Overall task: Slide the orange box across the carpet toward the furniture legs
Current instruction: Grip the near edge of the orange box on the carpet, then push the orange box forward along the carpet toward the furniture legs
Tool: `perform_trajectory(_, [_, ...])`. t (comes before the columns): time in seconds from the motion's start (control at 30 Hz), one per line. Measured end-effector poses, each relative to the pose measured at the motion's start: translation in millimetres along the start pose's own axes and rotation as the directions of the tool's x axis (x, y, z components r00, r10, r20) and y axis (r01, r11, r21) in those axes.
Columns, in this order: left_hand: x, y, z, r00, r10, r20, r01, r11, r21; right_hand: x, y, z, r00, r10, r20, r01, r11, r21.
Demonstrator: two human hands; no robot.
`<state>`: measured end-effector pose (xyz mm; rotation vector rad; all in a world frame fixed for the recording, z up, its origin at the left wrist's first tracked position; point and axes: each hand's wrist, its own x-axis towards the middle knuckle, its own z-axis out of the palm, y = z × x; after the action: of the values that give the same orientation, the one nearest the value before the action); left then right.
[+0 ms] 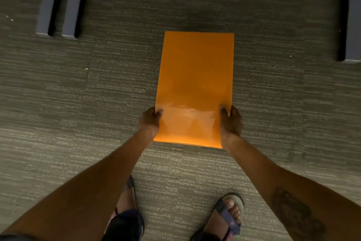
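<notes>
A glossy orange box (195,76) lies flat on the grey striped carpet (78,104), its long side pointing away from me. My left hand (149,121) grips the box's left edge near its close end, thumb on top. My right hand (231,121) grips the right edge the same way. Two grey furniture legs (58,4) stand on the carpet at the far left, beyond the box. Another grey furniture leg (352,25) stands at the far right edge.
My two sandalled feet (226,219) stand on the carpet just behind the box. Open carpet stretches between the left and right legs, beyond the box's far end. Small crumbs dot the carpet on the left.
</notes>
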<state>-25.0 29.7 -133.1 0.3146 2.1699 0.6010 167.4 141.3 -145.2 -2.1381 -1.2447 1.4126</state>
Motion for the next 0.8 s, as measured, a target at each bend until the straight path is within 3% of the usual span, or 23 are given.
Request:
perform_trajectory(0.17, [17, 22, -30, 0.997, 0.068, -0.044, -0.070, 0.996, -0.049, 3, -37, 20, 0.997, -0.073, -0.007, 0.073, 0.996, 0.047])
perform_trajectory(0.37, [61, 35, -70, 0.971, 0.195, -0.141, -0.193, 0.981, 0.023, 13, -77, 74, 0.992, -0.113, -0.054, 0.118, 0.988, 0.097])
perform_trajectory(0.57, [128, 43, -105, 0.937, 0.233, -0.261, -0.213, 0.972, 0.105, 29, -112, 139, 0.984, -0.138, -0.114, 0.140, 0.990, 0.017])
perform_trajectory(0.8, [190, 58, -131, 0.897, 0.320, -0.305, -0.294, 0.947, 0.130, 58, -158, 195, 0.960, -0.234, -0.154, 0.227, 0.972, -0.060])
